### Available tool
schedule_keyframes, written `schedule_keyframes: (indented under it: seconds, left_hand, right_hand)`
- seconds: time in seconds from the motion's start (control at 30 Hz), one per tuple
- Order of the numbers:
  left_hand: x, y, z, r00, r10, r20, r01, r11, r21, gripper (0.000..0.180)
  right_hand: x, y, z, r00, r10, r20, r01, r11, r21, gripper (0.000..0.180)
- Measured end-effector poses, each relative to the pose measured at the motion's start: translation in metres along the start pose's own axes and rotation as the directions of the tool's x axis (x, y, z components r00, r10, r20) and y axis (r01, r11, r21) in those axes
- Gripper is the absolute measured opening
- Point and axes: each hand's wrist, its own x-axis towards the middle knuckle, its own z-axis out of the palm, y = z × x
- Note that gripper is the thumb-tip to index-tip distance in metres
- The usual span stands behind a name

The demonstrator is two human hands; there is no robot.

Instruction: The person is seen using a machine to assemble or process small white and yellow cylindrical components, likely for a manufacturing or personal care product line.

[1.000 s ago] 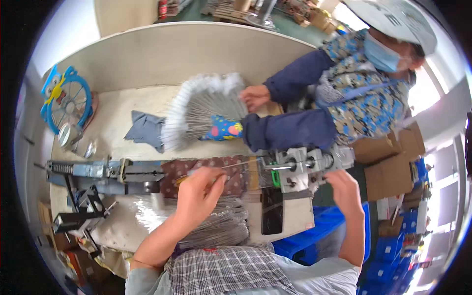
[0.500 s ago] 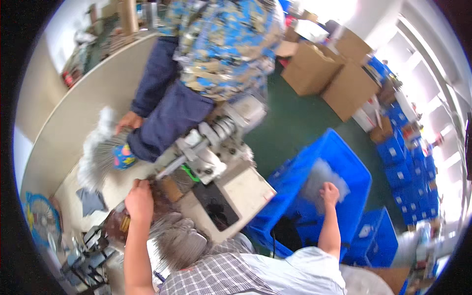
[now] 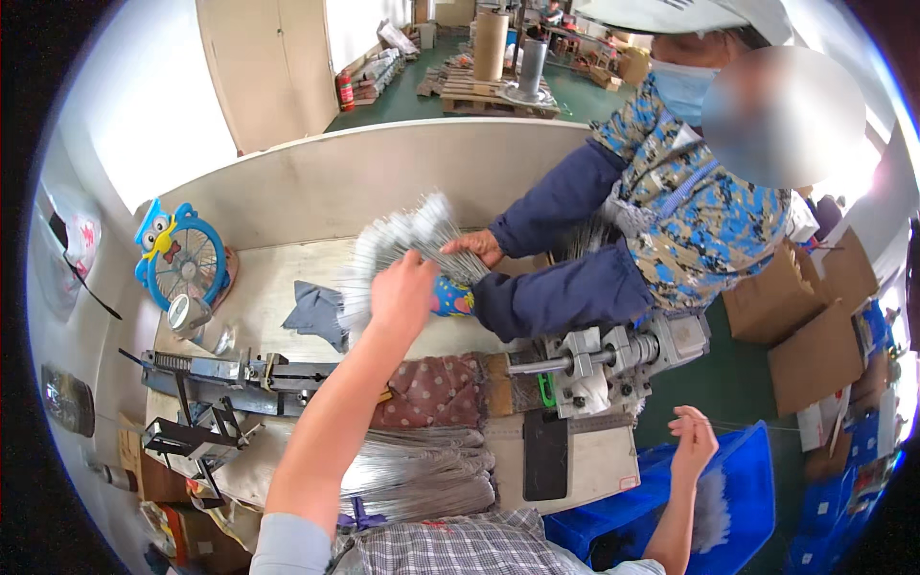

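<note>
My left hand (image 3: 402, 287) reaches over the table to a bundle of thin wire brushes (image 3: 383, 240) with pale bristle tips. Its fingers are closed at the bundle's stems; exactly what they pinch is hidden. A co-worker's hand (image 3: 476, 247) holds the same bundle from the right. My right hand (image 3: 692, 446) is raised above the blue bin (image 3: 762, 479), fingers bent together on a thin wire (image 3: 757, 426) that sticks out to the right. White bristly material (image 3: 711, 517) lies in that bin. More thin wires (image 3: 422, 470) lie bundled before me, beside a dotted brown cloth (image 3: 431, 391).
A metal clamp machine (image 3: 609, 364) and a dark phone (image 3: 546, 455) are on the table's right. At left stand a metal rail fixture (image 3: 259, 374), a glass jar (image 3: 201, 321) and a blue fan (image 3: 187, 259). A grey cloth (image 3: 316, 311) lies near the bundle. Cardboard boxes (image 3: 815, 335) stand at right.
The view has swung left. My left hand has moved from beside the dotted cloth to the co-worker's bundle. My right hand has come up from the bristly material in the bin.
</note>
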Motion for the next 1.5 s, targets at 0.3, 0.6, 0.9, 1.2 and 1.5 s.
schedule_keyframes:
  seconds: [0.3, 0.6, 0.9, 1.2, 1.5]
  left_hand:
    - [-0.013, -0.008, 0.034, 0.997, 0.0, -0.084, 0.0, 1.0, 0.001, 0.029]
    - [-0.18, 0.01, -0.046, 0.972, -0.143, -0.189, 0.065, 0.928, -0.368, 0.017]
    - [-0.225, 0.024, -0.052, 0.801, -0.442, 0.403, 0.56, 0.317, -0.765, 0.014]
    - [-0.244, -0.068, -0.015, 0.321, -0.205, 0.925, 0.134, -0.957, -0.259, 0.05]
    - [-0.253, -0.109, -0.028, 0.567, -0.365, 0.738, 0.14, -0.841, -0.523, 0.051]
  right_hand:
    - [0.005, -0.08, 0.078, 0.817, -0.129, 0.562, 0.11, 0.992, 0.068, 0.009]
    - [0.038, -0.117, 0.214, 0.462, -0.59, 0.662, 0.685, 0.712, 0.156, 0.013]
    - [0.036, -0.164, 0.23, 0.175, -0.465, 0.868, 0.494, 0.804, 0.331, 0.015]
    - [-0.067, -0.209, 0.324, 0.189, -0.666, 0.721, 0.556, 0.678, 0.481, 0.012]
    - [-0.082, -0.227, 0.329, 0.122, -0.697, 0.707, 0.695, 0.568, 0.441, 0.01]
